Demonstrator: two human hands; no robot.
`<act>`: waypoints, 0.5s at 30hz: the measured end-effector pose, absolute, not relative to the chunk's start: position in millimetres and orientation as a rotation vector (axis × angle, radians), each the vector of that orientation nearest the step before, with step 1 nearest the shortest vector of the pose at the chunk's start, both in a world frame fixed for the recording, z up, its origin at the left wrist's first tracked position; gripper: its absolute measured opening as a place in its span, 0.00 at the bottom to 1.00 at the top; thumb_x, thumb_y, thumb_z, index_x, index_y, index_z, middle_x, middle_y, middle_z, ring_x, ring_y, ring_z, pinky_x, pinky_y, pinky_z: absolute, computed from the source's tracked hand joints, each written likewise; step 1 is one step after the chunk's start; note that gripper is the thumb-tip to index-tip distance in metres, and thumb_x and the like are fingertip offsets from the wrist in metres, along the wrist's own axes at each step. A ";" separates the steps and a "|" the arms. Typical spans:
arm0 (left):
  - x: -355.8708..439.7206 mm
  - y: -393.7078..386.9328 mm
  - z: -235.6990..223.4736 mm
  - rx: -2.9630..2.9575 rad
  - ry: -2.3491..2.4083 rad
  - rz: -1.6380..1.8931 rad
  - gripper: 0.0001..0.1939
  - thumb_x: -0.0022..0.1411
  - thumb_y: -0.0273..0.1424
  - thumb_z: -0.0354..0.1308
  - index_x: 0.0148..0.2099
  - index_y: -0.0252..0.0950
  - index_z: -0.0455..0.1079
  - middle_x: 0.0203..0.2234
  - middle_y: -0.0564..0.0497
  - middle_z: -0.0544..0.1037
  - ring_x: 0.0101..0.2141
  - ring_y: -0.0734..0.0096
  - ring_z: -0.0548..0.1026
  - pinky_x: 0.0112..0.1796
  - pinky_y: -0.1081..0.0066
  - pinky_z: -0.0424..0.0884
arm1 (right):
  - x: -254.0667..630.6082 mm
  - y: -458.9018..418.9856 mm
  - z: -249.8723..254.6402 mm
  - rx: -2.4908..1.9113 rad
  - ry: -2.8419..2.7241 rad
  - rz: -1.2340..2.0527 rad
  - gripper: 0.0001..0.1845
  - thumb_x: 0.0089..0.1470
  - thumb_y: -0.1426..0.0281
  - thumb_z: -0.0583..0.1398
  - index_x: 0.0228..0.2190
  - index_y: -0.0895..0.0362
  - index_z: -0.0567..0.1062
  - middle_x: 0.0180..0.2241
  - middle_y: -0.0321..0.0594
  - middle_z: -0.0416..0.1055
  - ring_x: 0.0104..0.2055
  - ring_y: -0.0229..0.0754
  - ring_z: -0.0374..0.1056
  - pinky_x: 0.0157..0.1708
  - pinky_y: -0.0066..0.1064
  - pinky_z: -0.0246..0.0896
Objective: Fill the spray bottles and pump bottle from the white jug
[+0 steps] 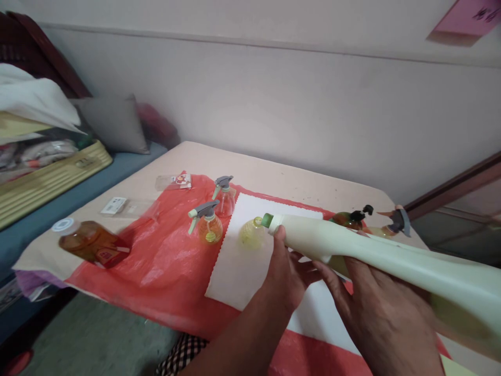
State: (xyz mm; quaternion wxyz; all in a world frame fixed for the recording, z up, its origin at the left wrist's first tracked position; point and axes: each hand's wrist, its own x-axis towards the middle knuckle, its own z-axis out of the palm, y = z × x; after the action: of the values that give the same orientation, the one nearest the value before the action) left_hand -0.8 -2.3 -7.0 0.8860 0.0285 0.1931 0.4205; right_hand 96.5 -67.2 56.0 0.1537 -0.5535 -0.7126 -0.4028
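"Off-white wall (250, 104) behind, cream worktop (274, 180) before it: what covers the surface?"

"Crumpled red plastic sheeting (172, 266), on which lies a flat white sheet (235, 279) with a scalloped edge."

"And the principal object?"

"A long, pale green plastic container (376, 253), held above the white sheet and reaching out past the right edge of view. Its green mouth (267, 220) points left, just beside the open neck of a rounded, transparent yellow bottle (251, 237) on the white sheet. Whether the two touch cannot be told."

"How do the hands stand?"

"Left hand (287, 277): thumb against the container's neck, fingers passing beneath it, closed in support. Right hand (391, 308): fingers bent under the body, gripping it farther back; their tips are partly hidden."

"What lies around?"

"To the left of the white sheet, two clear spray bottles with grey trigger heads, one nearer (211, 230), one behind (226, 203); farther left, a large clear bottle of amber liquid (88, 241) with a white cap. Beyond the container, at right, a grey trigger head (400, 222) shows."
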 end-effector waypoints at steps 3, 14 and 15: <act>-1.1 -2.1 -6.0 0.056 0.405 0.881 0.36 0.62 0.58 0.52 0.56 0.34 0.72 0.42 0.41 0.75 0.35 0.59 0.76 0.39 0.59 0.76 | 96.5 -67.3 56.5 -1.576 -2.051 -1.159 0.28 0.63 0.61 0.60 0.55 0.70 0.71 0.50 0.62 0.74 0.44 0.61 0.75 0.49 0.49 0.68; -0.9 -0.7 -7.6 0.071 0.395 0.885 0.36 0.62 0.59 0.53 0.58 0.35 0.71 0.44 0.41 0.75 0.36 0.59 0.77 0.38 0.60 0.76 | 95.8 -67.7 54.9 -1.597 -2.037 -1.131 0.26 0.63 0.59 0.60 0.52 0.69 0.73 0.49 0.62 0.75 0.45 0.61 0.75 0.48 0.49 0.68; -0.7 -0.8 -7.9 0.070 0.392 0.885 0.36 0.62 0.59 0.53 0.57 0.35 0.71 0.44 0.41 0.75 0.36 0.59 0.77 0.38 0.60 0.76 | 95.7 -67.7 55.0 -1.597 -2.036 -1.136 0.26 0.63 0.59 0.60 0.52 0.69 0.73 0.49 0.62 0.75 0.44 0.61 0.75 0.48 0.49 0.68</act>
State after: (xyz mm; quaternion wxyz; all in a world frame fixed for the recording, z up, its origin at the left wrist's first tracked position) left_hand -0.7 -0.8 -7.9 0.8846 0.0339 0.1884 0.4252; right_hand 95.7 -67.7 55.0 0.1571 -0.5581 -0.7115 -0.3969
